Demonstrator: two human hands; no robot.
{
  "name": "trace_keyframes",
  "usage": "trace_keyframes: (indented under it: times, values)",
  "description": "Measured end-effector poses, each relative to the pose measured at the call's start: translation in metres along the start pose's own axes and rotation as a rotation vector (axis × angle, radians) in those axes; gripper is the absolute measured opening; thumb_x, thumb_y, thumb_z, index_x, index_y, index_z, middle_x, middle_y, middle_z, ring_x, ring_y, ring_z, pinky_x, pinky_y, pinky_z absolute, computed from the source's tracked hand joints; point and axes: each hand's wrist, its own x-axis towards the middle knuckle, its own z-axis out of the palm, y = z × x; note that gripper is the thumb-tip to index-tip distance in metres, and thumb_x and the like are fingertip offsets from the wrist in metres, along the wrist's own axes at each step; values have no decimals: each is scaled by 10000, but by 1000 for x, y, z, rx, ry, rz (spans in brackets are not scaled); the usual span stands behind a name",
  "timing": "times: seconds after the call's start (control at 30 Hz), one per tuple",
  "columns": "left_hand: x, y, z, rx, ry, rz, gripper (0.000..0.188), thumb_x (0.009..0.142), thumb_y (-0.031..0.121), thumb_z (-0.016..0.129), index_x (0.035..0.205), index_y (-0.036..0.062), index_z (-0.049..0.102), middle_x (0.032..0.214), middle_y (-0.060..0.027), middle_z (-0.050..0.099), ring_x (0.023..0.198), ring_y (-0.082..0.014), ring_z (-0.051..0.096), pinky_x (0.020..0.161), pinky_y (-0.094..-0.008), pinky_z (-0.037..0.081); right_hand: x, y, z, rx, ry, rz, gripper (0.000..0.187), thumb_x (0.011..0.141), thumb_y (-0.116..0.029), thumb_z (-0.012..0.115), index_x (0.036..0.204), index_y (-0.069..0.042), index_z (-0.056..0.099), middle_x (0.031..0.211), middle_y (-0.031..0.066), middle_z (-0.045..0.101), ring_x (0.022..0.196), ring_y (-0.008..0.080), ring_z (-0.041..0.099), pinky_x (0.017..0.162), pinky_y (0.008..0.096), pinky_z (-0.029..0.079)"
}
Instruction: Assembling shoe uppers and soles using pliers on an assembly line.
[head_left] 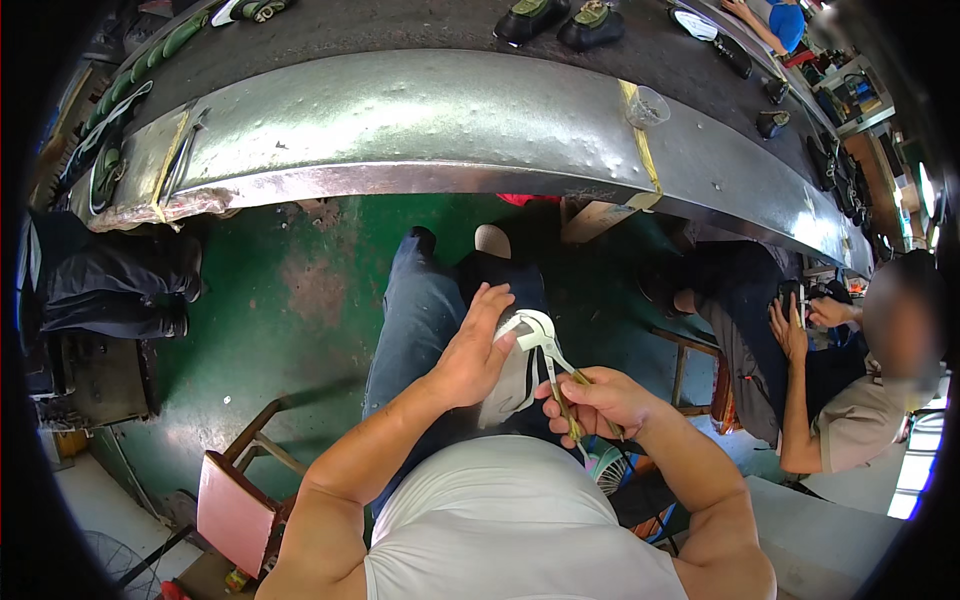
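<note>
My right hand [603, 401] is closed round the brass-coloured handles of a pair of pincers [553, 372]. Their curved pale jaws [533, 325] lie against the upper part of a white shoe piece with dark stripes [508, 392], which rests over my lap. My left hand [473, 352] is wrapped along the side of this piece, its thumb pressed on it near the jaws and its fingers pointing away from me. Whether the jaws pinch the material cannot be made out. The lower end of the piece sits close to my white shirt.
Ahead runs a metal-edged workbench [400, 120] with dark shoes [590, 25] and a clear cup [648, 106] on it. A pink-topped stool [235, 512] stands at lower left. At right sits a person [845, 420] holding a dark object; another person's legs [110, 285] show at left.
</note>
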Motion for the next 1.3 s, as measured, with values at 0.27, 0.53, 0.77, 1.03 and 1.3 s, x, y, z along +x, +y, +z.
trace_keyframes:
  times: [0.27, 0.53, 0.77, 1.03, 1.3]
  values:
    - [-3, -22, 4, -87, 157, -76, 401, 949, 87, 544, 1316, -57, 471, 1393, -243, 475, 1315, -412, 458, 1133, -429, 349, 41, 1, -7, -874, 322, -85, 295, 1029, -254, 521, 848, -23, 552, 645, 56, 591, 541, 133, 566, 520, 292, 479]
    - [-2, -42, 1, -67, 303, 10, 365, 900, 38, 582, 1252, -46, 529, 1310, -233, 545, 1247, -423, 517, 1080, -423, 411, 75, 22, -15, -1141, 446, -382, 270, 1001, -232, 567, 872, 5, 559, 655, 96, 638, 579, 227, 642, 591, 356, 513]
    - [6, -55, -3, -37, 239, 0, 363, 959, 81, 569, 1309, -9, 532, 1320, -207, 576, 1228, -360, 565, 1048, -394, 432, 96, 45, -24, -1106, 571, -571, 248, 983, -220, 591, 952, 26, 575, 715, 167, 668, 681, 325, 689, 633, 420, 526]
    - [12, -39, -21, -881, -1, -692, 519, 975, 305, 644, 1439, 115, 511, 1202, -21, 621, 1058, -121, 560, 914, -274, 447, 74, 35, 29, -1592, 642, -357, 226, 906, -64, 584, 1009, 109, 483, 844, 338, 630, 815, 481, 660, 739, 528, 522]
    - [20, -72, -6, -632, 60, -559, 399, 977, 210, 619, 1351, 81, 575, 1149, -56, 654, 999, -148, 609, 894, -300, 493, 49, -3, -4, -1070, 354, -83, 201, 960, -193, 609, 1011, -1, 576, 855, 140, 686, 727, 234, 673, 700, 345, 561]
